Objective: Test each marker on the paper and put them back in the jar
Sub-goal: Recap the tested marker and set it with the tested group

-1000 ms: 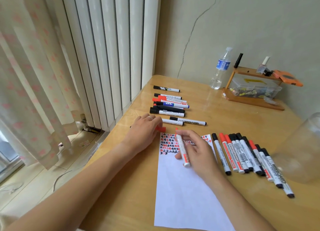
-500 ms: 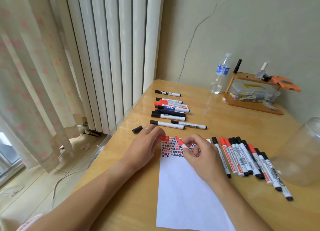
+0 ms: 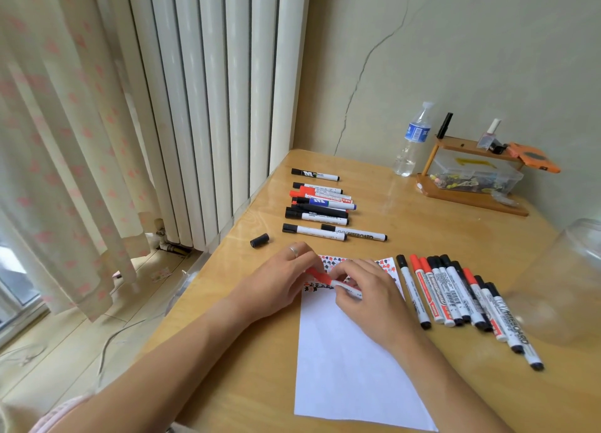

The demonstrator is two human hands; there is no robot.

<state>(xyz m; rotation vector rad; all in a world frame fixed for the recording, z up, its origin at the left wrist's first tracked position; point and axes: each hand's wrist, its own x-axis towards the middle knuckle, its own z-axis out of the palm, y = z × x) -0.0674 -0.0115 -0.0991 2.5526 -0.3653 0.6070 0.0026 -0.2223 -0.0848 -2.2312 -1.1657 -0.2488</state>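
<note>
The red marker [image 3: 344,288] lies over the paper's [image 3: 351,351] top edge; the right hand [image 3: 367,289] pinches its barrel, the left hand [image 3: 279,283] its red cap [image 3: 317,275]. A skewed push could leave it loose. The jar [image 3: 566,280] waits at three o'clock.

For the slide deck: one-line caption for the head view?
Left hand presses the red cap onto the marker held by the right hand over the test-marked paper.
</note>
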